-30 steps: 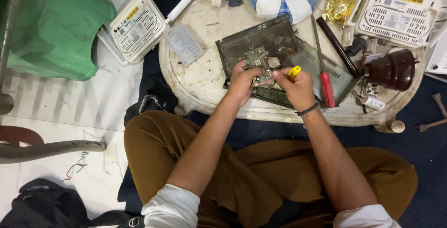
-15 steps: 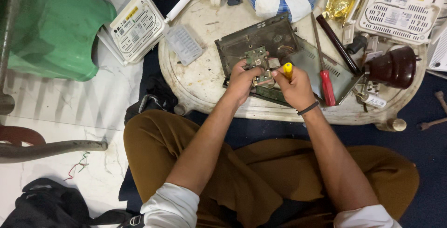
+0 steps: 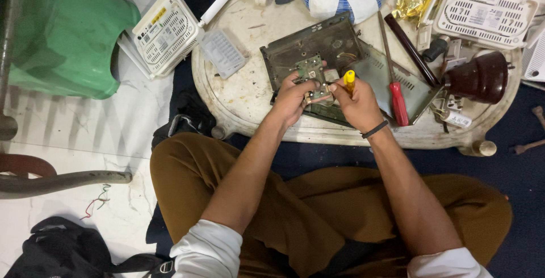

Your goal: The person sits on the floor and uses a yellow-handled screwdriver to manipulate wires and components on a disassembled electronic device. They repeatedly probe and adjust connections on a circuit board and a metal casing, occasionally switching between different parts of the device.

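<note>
A small green circuit board (image 3: 311, 72) lies over a dark open metal case (image 3: 314, 48) on a low round white table (image 3: 245, 93). My left hand (image 3: 293, 99) pinches the board's near edge and steadies it. My right hand (image 3: 355, 103) is closed around a yellow-handled screwdriver (image 3: 349, 78), its handle sticking up and its tip hidden down at the board. Both hands touch each other over the board. A dark band sits on my right wrist.
A red-handled screwdriver (image 3: 396, 96) lies right of my hands. White vented boxes sit at the left (image 3: 166, 34) and top right (image 3: 489, 6). A brown round pot (image 3: 478, 78), a dark rod (image 3: 410, 41), a green bag (image 3: 65, 34) and a black bag (image 3: 62, 252) surround me.
My right hand has shifted slightly up and left with the yellow screwdriver, closer to the board. My left hand stays on the board.
</note>
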